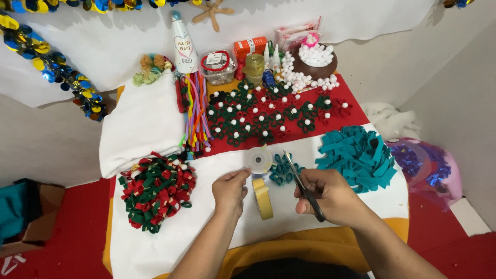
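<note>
while i watched from far off, the left hand [229, 192] was pinched shut on the clear tape roll [258, 160], which stood just past its fingertips, and the right hand [330, 196] was wrapped tight round the scissors [302, 184]. the scissors' long line ran from that hand up and to the left, so their tip sat close beside the clear roll, between both hands. a yellow tape roll [262, 198] stood on edge between the hands too, nearer my body, on the white cloth [155, 248].

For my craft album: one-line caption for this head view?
Left hand holds a tape roll, right hand holds scissors, among felt flowers.
</note>
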